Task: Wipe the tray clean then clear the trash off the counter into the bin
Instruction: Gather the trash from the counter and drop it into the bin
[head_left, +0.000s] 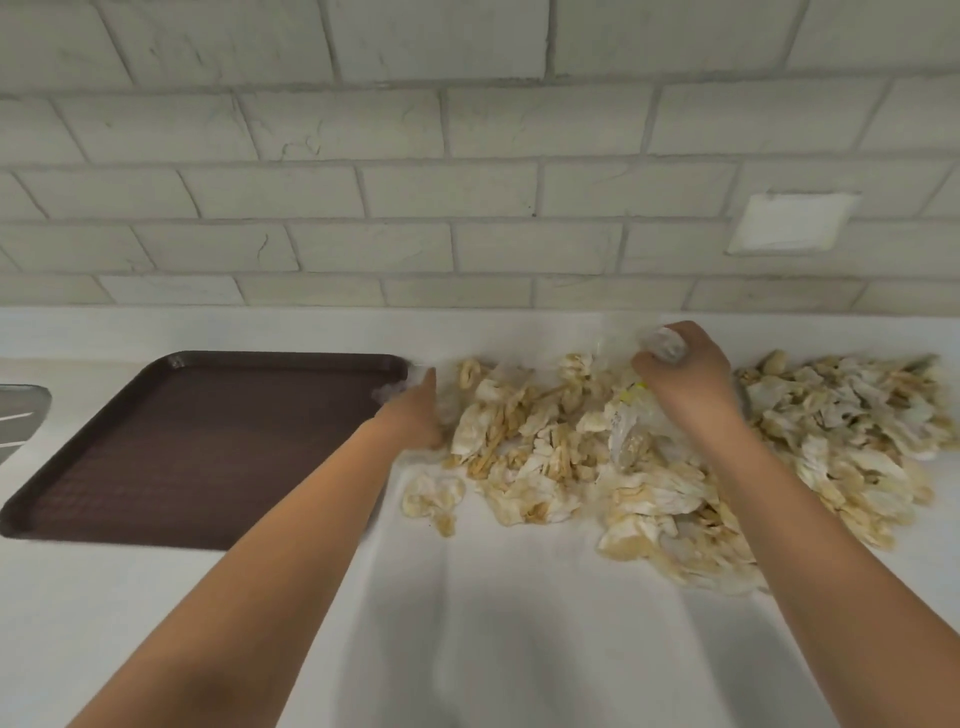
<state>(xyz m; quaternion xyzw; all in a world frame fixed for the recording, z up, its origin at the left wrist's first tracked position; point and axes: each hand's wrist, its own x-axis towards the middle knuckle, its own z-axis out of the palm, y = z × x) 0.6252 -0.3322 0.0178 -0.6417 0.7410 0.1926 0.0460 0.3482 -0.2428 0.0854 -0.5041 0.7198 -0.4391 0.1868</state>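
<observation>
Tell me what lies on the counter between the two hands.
Stained, crumpled napkins cover the counter between the left hand and the right hand, which grips a clear wrapper; the head view shows it.

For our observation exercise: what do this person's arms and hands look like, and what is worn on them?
The left arm and right arm are bare up to the frame edge: no sleeves. The left hand and right hand have no gloves. No watch, bracelet or ring shows, though the picture is slightly blurred.
</observation>
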